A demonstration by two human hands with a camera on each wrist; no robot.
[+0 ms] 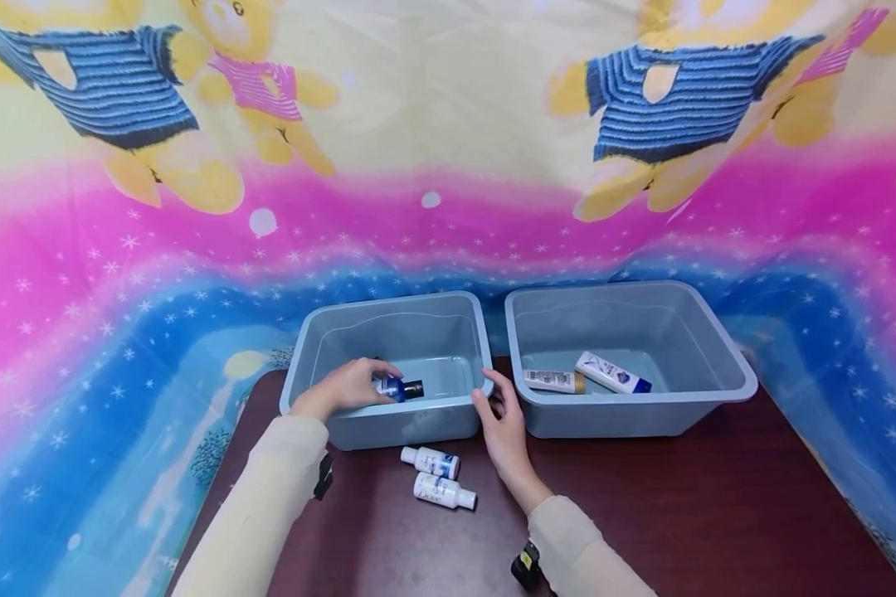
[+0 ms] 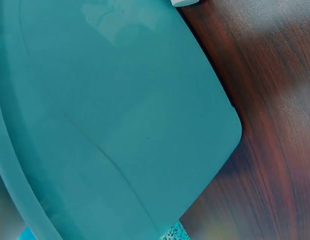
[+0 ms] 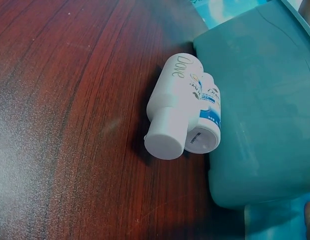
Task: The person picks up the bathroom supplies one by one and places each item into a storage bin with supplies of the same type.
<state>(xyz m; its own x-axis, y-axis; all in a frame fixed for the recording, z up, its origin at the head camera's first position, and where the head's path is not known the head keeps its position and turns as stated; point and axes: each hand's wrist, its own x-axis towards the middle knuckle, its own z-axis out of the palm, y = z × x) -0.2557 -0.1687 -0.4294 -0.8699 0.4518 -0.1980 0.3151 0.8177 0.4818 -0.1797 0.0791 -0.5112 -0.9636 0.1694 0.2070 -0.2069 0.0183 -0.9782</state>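
Over the front wall of the left grey bin (image 1: 399, 427), my left hand (image 1: 353, 384) reaches in and grips a dark blue bottle with a black cap (image 1: 394, 389). The bottle lies sideways, its cap toward the right. My right hand (image 1: 504, 427) holds the same bin at its front right corner, thumb and index finger at the rim. In the left wrist view only the bin's outer wall (image 2: 130, 110) and the tabletop show; the hand is hidden there. Two white bottles lie before the bin: a Dove bottle (image 1: 438, 490) and a smaller white-and-blue bottle (image 1: 431, 463).
Right beside it stands a second grey bin (image 1: 605, 419). Inside that bin lie a white bottle with a blue cap (image 1: 608, 372) and a white bottle with a gold cap (image 1: 550, 381). A dark wood table (image 1: 687, 506) carries everything. Behind hangs a patterned cloth (image 1: 448, 199).
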